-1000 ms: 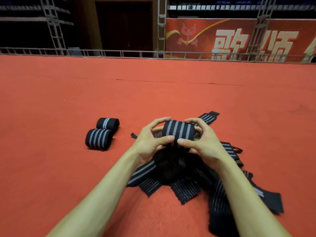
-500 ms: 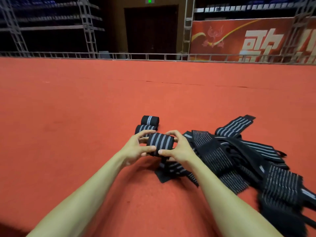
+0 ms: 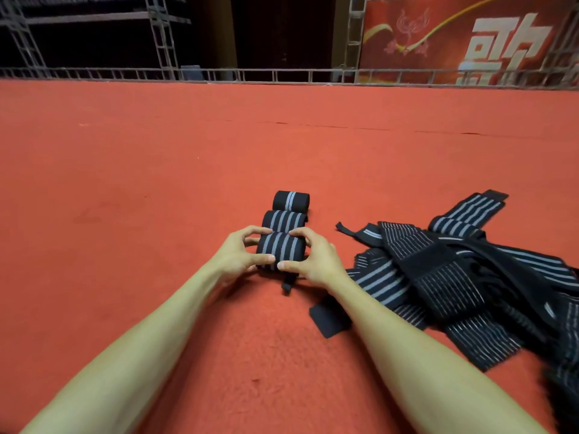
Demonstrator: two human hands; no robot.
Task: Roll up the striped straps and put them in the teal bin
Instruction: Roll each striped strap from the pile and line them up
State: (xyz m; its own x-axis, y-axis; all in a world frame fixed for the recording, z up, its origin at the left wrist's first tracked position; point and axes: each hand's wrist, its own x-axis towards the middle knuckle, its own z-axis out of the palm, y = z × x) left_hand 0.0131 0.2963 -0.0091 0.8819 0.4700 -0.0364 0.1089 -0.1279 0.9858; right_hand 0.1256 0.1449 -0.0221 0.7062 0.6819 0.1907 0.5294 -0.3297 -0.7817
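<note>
Gripping a rolled strap [image 3: 279, 250] from both sides, the left hand [image 3: 239, 253] and the right hand [image 3: 313, 261] curl round it, thumbs on the near face and fingers hooked over the far top edge. This roll is black with grey stripes running over its curve, wound into a fat, tight cylinder. It sits low on the red carpet [image 3: 156, 183]; whether it rests there or hangs just above is hard to tell. A short black tab [image 3: 286, 285] pokes out from under it, toward the person.

Just beyond the grip lies a second roll [image 3: 283, 221], touching the held one or nearly so, with the same grey stripes. Beyond that sits a third roll [image 3: 290, 200], smaller, with one pale band down its middle. The three stand in a line leading away from the hands.

Right of the grip, near the right forearm, spreads a heap of loose straps [image 3: 454, 277], black with grey lines, flat and overlapping; one plain black end lies just beside the forearm. Nothing lies between the hands and the rolls.

Counted: three rolls, two hands, one heap whose straps are too tangled to number. Far beyond the grip run a metal railing [image 3: 282, 75] and a red banner [image 3: 470, 39].
</note>
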